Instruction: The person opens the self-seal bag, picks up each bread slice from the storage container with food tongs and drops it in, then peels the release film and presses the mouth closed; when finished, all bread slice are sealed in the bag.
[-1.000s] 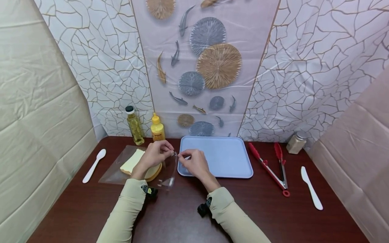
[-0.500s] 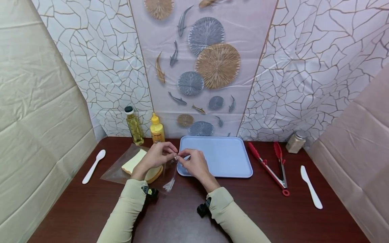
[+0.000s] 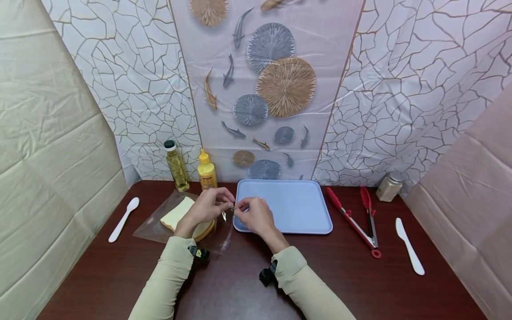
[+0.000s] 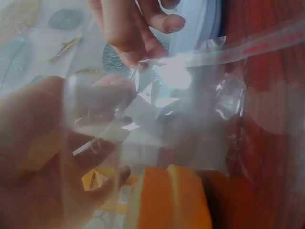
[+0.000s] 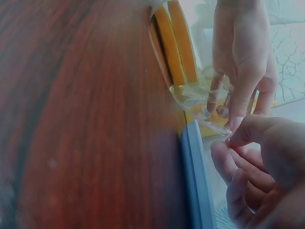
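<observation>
A clear zip bag (image 3: 152, 227) lies left of the tray with sliced bread (image 3: 176, 214) inside it. Two stacked slices (image 4: 167, 198) show edge-on in the left wrist view. My left hand (image 3: 206, 207) reaches over the bag, thumb and fingertips pinching the edge of its mouth. Close beside it, my right hand (image 3: 257, 215) pinches the same edge near the far corner, above the tray's left rim. In the left wrist view the zip strip (image 4: 252, 50), tinged with red, runs off to the right. Crumpled film (image 5: 217, 126) gathers at both sets of fingertips in the right wrist view.
A blue tray (image 3: 296, 209) sits to the right of the hands. Beyond it lie red-handled tongs (image 3: 360, 226), a white knife (image 3: 409, 246) and a shaker jar (image 3: 390, 187). An oil bottle (image 3: 177, 169) and yellow squeeze bottle (image 3: 207, 171) stand behind; a white spoon (image 3: 124, 220) lies left.
The fingertips of both hands came closer together along the bag's edge, then parted slightly. The bag and bread have shifted a little to the right.
</observation>
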A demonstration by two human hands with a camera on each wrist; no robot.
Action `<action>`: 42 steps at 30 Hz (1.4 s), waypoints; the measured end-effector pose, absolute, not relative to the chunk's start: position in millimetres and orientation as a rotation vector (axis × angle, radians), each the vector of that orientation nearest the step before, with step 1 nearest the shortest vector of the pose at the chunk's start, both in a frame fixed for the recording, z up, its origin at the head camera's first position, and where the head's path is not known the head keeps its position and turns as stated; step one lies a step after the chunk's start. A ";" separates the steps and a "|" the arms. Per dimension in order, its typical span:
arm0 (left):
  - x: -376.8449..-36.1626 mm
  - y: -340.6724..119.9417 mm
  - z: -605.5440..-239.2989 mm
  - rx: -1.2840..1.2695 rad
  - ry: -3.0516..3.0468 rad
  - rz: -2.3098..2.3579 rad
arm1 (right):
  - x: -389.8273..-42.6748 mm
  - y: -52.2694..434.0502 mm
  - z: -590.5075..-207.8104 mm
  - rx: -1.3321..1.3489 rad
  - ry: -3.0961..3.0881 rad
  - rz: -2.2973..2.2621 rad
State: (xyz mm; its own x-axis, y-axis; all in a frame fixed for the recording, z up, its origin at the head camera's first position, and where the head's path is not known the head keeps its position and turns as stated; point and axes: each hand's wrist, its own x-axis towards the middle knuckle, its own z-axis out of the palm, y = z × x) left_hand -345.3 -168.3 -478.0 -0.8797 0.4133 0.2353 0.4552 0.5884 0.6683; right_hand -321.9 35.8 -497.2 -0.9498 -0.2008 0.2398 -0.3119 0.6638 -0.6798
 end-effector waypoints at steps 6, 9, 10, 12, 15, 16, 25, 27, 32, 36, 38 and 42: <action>-347.3 -167.6 -482.5 -0.716 -2.716 -1.107 | -323.1 38.1 -495.8 0.400 -2.741 1.138; -347.5 -172.2 -482.3 -0.624 -2.694 -1.127 | -323.8 40.6 -495.7 0.391 -2.732 1.182; -347.3 -173.8 -481.5 -0.593 -2.688 -1.150 | -323.9 41.3 -495.8 0.395 -2.723 1.203; -347.6 -176.3 -480.7 -0.569 -2.685 -1.184 | -324.3 42.3 -496.6 0.410 -2.696 1.257; -348.4 -177.9 -479.7 -0.594 -2.706 -1.205 | -324.9 42.0 -497.3 0.455 -2.658 1.332; -348.8 -177.7 -479.6 -0.600 -2.717 -1.204 | -325.0 41.7 -497.5 0.471 -2.647 1.355; -347.2 -175.7 -476.3 -0.666 -2.748 -1.242 | -323.1 37.1 -498.3 0.535 -2.611 1.429; -346.9 -175.5 -476.0 -0.684 -2.748 -1.256 | -323.2 36.4 -498.8 0.535 -2.593 1.422; -346.2 -174.4 -474.9 -0.705 -2.744 -1.260 | -323.5 35.8 -499.9 0.523 -2.564 1.421; -345.4 -173.9 -473.6 -0.709 -2.749 -1.254 | -323.1 35.1 -500.3 0.545 -2.588 1.423; -345.2 -173.8 -473.2 -0.709 -2.754 -1.251 | -323.1 34.9 -500.4 0.557 -2.595 1.414; -345.1 -173.3 -473.1 -0.713 -2.762 -1.251 | -323.2 35.1 -500.4 0.562 -2.599 1.399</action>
